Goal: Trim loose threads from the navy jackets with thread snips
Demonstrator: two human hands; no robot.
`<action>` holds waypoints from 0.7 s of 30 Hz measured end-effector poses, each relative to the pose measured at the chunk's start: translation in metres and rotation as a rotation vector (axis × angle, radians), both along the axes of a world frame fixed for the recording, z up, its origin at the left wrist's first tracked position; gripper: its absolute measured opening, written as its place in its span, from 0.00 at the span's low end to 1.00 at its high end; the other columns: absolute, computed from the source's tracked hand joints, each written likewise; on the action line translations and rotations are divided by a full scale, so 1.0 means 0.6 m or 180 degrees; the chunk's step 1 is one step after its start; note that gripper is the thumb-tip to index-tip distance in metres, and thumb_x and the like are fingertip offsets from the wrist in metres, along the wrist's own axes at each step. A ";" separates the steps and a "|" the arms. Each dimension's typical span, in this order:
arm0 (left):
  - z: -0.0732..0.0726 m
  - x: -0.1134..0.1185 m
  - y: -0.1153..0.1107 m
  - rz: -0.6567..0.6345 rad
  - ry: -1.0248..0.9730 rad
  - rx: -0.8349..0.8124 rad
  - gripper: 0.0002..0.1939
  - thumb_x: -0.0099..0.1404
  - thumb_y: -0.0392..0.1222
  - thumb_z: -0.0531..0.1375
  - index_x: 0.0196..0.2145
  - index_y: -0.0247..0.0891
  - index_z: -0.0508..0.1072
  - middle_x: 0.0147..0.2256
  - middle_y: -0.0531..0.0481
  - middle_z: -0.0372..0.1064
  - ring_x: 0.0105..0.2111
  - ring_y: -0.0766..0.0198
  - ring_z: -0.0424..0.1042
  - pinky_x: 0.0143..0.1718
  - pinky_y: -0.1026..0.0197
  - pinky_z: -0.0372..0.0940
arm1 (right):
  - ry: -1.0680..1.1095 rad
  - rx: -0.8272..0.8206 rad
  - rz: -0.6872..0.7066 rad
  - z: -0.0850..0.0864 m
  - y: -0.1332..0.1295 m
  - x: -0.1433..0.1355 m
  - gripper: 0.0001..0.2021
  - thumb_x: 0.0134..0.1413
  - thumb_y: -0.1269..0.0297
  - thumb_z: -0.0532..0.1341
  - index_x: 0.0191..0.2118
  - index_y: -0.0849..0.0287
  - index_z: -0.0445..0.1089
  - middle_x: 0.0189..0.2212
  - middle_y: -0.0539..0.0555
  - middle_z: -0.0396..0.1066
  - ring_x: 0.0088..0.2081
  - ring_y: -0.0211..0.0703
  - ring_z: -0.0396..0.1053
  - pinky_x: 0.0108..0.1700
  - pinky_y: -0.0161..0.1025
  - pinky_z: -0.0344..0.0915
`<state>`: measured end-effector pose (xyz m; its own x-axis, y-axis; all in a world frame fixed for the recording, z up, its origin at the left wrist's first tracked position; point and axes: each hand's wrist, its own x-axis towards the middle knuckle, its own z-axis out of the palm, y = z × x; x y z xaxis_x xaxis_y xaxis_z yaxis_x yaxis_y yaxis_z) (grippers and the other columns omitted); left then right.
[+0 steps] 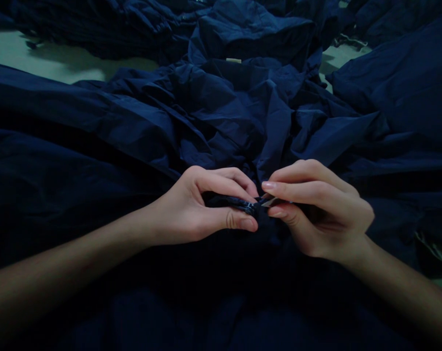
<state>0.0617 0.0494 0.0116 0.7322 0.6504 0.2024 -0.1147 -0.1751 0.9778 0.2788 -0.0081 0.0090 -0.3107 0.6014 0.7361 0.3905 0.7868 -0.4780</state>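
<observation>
A navy-blue garment [224,105] lies spread and crumpled before me. My left hand [199,204] is closed, pinching a folded dark edge [235,202] of the cloth between thumb and fingers; light stitches or threads show at its tip. Between the thumb and fingers of my right hand [326,209] are small thread snips [272,201], their pointed metal blades aimed left at the fold. The blade tips are very near the fold; whether they touch it I cannot tell. Most of the snips is hidden by my fingers.
More dark blue cloth [399,83] is heaped at the right and along the back. A pale tabletop [70,63] shows at the upper left. A small light label [233,61] sits near the garment's far end. The lighting is dim.
</observation>
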 end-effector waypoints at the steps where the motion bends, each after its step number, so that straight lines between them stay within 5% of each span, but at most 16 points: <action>1: 0.000 0.000 0.000 -0.0010 -0.0005 -0.0001 0.07 0.56 0.30 0.75 0.31 0.40 0.87 0.36 0.48 0.80 0.35 0.64 0.78 0.37 0.67 0.74 | 0.0001 -0.0011 -0.0004 0.000 0.000 0.000 0.10 0.64 0.71 0.69 0.50 0.55 0.80 0.40 0.57 0.79 0.35 0.44 0.76 0.33 0.41 0.77; 9: -0.001 0.001 0.000 -0.0022 -0.0046 0.0036 0.08 0.56 0.29 0.76 0.32 0.40 0.87 0.36 0.48 0.80 0.35 0.64 0.78 0.36 0.67 0.74 | -0.0013 -0.0025 -0.0019 -0.001 0.000 -0.001 0.08 0.64 0.70 0.69 0.47 0.53 0.81 0.39 0.56 0.80 0.33 0.44 0.76 0.31 0.42 0.76; 16: -0.001 0.000 0.002 0.0039 0.0035 0.0075 0.05 0.58 0.32 0.75 0.29 0.38 0.85 0.38 0.47 0.80 0.35 0.63 0.78 0.38 0.64 0.74 | 0.0487 -0.0060 -0.0467 -0.002 -0.006 0.000 0.09 0.65 0.69 0.67 0.48 0.51 0.78 0.40 0.57 0.77 0.38 0.50 0.74 0.33 0.47 0.75; 21: -0.003 -0.001 0.002 0.0096 0.0044 0.0239 0.01 0.64 0.35 0.72 0.33 0.36 0.84 0.41 0.46 0.82 0.40 0.61 0.79 0.45 0.65 0.73 | 0.0312 -0.0664 0.0058 -0.004 -0.007 0.002 0.16 0.63 0.66 0.68 0.55 0.56 0.72 0.49 0.59 0.74 0.49 0.51 0.74 0.46 0.48 0.75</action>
